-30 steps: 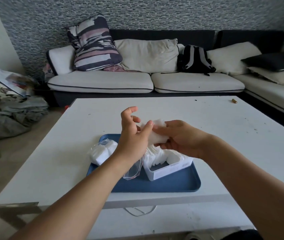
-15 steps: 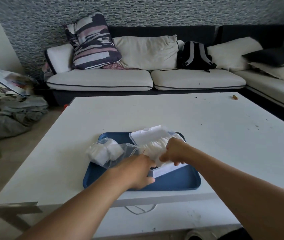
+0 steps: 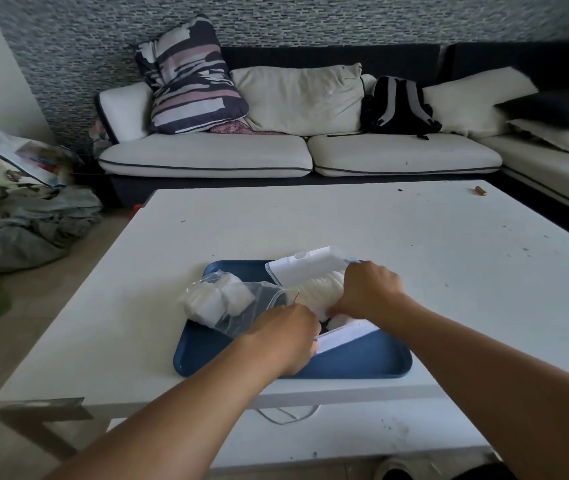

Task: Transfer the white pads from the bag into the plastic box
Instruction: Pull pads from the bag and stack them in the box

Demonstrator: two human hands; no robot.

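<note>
On the blue tray [image 3: 362, 362], both hands (fingers hidden, grip unclear) press fluffy white pads [image 3: 317, 289] into rectangular plastic box [image 3: 345, 336].

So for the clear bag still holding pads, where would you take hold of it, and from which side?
Probably at the open mouth of the clear bag, which points right toward the plastic box, just beyond the left hand. The remaining white pads bulk up its closed left end, so pinching the slack film at the mouth, coming from the near right, seems easiest.

Dim, soft daylight, faint shadows, wide-angle bending at edges, slight blur at left.
</note>
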